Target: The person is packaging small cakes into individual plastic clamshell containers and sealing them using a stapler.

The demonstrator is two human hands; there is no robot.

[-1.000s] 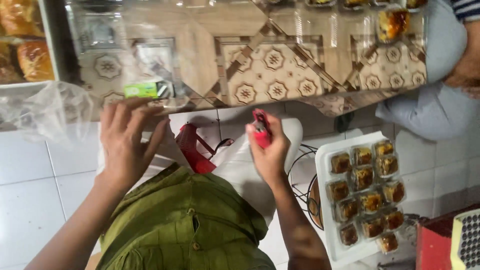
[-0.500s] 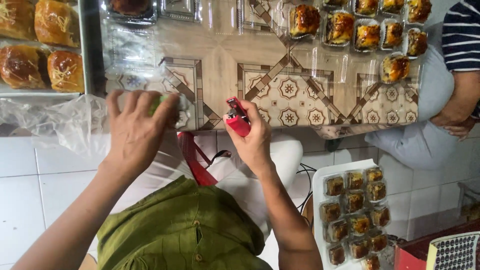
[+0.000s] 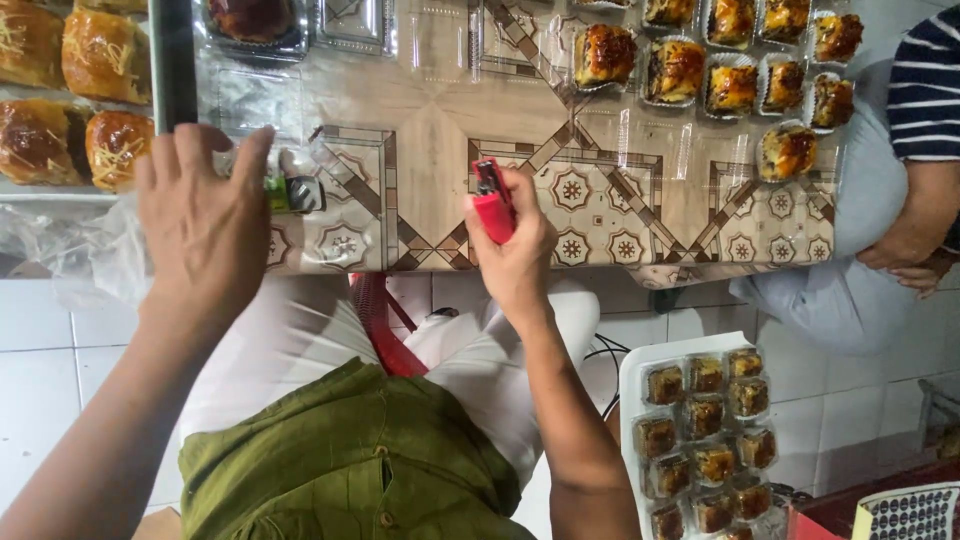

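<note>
A red stapler [image 3: 492,203] is gripped in the closed right hand [image 3: 513,255] just over the near edge of the patterned table [image 3: 420,150]. The left hand [image 3: 205,225], fingers spread, is laid over a small green item [image 3: 276,190], possibly a box. Bare tabletop is left between them; pastry containers [image 3: 700,70] are lined along the far edge.

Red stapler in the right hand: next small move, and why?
Probably bring the red stapler left toward the plastic bag edge under the left hand. The right hand holds it above bare patterned table, apart from the bag, while the left hand's fingers reach over the bag by the small green box.
</note>
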